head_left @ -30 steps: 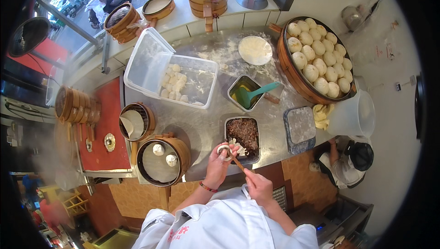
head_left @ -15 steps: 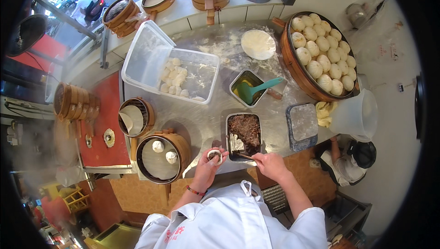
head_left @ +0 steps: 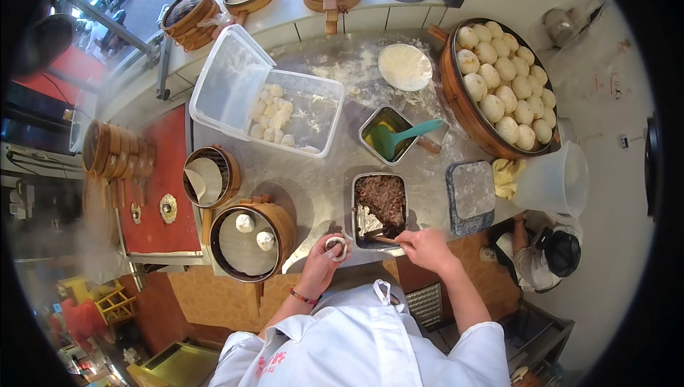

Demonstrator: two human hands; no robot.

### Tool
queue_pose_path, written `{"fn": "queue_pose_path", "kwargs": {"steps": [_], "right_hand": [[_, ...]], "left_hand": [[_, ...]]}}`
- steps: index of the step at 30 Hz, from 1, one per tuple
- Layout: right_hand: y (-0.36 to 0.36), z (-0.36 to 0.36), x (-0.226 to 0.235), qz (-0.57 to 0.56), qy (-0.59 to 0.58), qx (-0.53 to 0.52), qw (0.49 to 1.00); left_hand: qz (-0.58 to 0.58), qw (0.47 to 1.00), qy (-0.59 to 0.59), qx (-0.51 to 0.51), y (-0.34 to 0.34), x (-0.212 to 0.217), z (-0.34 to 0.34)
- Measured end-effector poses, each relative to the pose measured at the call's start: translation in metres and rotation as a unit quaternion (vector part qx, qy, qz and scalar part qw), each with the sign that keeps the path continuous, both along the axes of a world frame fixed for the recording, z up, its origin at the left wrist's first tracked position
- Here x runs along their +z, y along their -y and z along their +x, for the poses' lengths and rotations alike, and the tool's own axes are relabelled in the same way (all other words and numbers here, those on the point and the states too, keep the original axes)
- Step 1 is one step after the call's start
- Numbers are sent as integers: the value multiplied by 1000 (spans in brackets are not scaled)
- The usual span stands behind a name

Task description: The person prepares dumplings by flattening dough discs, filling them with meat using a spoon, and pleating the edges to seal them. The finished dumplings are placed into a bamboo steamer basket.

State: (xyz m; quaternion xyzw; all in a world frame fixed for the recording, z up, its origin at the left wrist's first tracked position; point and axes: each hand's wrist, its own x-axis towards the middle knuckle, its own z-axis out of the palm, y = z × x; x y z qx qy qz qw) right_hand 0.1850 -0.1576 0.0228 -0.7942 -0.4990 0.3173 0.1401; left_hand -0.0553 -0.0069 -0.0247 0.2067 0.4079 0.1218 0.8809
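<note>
A metal desk [head_left: 317, 180] carried a big steamer [head_left: 456, 112] of buns [head_left: 505, 68] at far right and, near its front edge, a tray [head_left: 354, 209] of dark filling [head_left: 381, 196]. The right hand [head_left: 427, 250] gripped a wooden stick [head_left: 385, 240] over the tray, fingers closed; the left hand [head_left: 320, 266], fingers curled, cradled a dough wrapper [head_left: 344, 249] left of the tray.

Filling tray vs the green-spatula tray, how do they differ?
Contents: the filling tray holds crumbly brown filling; the spatula tray holds something yellowish.
Tool: a green spatula rests in the spatula tray; at the filling tray's near edge, the right hand grips a wooden stick.
Pose: the spatula tray sits askew; the filling tray is nearly square to the person.
Shared: both are open metal trays.
</note>
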Motion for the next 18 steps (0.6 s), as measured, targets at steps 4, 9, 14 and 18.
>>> {"fn": "queue_pose_path", "kwargs": {"steps": [4,9,14,18], "right_hand": [[3,-7,-10,7,-30,3,1000],[11,10,-29,-7,-278,-94,956],[26,10,5,-39,-540,-256,801],[39,-27,13,85,-462,-304,829]], "left_hand": [[4,1000,-3,-2,3,-1,1],[14,1000,-9,-8,4,0,3],[42,999,-23,4,0,3,9],[42,999,34,4,1,13,30]]}}
